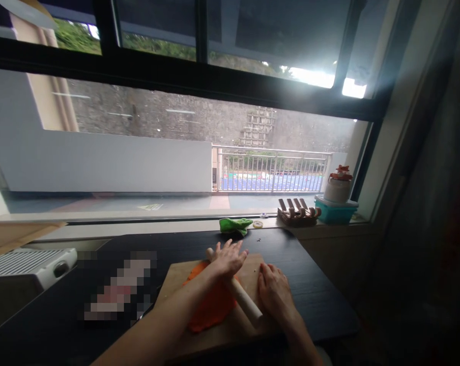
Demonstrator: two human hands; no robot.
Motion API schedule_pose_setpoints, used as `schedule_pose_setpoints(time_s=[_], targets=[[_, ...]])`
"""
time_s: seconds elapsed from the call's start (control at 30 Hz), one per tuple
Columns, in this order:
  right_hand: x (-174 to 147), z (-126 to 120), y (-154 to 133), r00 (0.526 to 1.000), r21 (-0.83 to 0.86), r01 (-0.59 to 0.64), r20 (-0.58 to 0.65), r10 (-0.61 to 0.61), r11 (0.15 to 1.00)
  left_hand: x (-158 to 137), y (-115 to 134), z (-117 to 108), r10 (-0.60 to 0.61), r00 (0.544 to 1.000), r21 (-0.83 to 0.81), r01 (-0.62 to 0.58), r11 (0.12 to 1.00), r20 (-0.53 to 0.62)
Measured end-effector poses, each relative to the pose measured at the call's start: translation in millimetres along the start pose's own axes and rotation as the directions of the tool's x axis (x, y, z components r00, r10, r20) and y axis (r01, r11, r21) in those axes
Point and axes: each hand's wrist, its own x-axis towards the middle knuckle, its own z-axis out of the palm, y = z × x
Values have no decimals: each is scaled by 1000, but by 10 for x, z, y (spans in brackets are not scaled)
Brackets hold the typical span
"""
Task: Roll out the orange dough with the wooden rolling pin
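My left hand (pixel 230 258) lies over the upper part of a wooden rolling pin (pixel 245 301), palm down with its fingers stretched out. Beneath the pin is a flattened sheet of orange dough (pixel 213 305), partly hidden by my left forearm. The dough rests on a wooden board (pixel 175 277). At the board's right edge lies my right hand (pixel 276 290), its fingers extended and resting against the wood, apart from the pin. The pin slants from the upper left to the lower right across the board.
A dark table (pixel 310 284) carries the board. A green cloth (pixel 235 225) lies at its far edge. On the windowsill are a brown rack (pixel 298 212) and a teal box (pixel 336 209) with a jar (pixel 337 190) on top. A blurred-out patch (pixel 119 287) covers something at left.
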Motion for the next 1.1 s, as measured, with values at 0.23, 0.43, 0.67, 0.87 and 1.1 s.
schedule_pose_setpoints(time_s=[0.23, 0.43, 0.67, 0.87, 1.1], targets=[[-10, -93, -43, 999, 7, -22, 50, 21, 1000, -567, -369, -134, -24, 999, 108, 21, 994, 21], [28, -25, 17, 999, 57, -28, 46, 25, 998, -44, -14, 0, -74, 997, 27, 74, 997, -2], [-200, -236, 139, 998, 231, 59, -28, -54, 971, 258, 200, 61, -64, 998, -37, 64, 997, 15], [-669, -156, -219, 932, 146, 352, -141, -333, 924, -170, -122, -41, -20, 999, 70, 16, 997, 43], [-823, -36, -488, 937, 140, 308, -218, -274, 941, -353, -262, -97, -12, 999, 145, 5, 989, 47]])
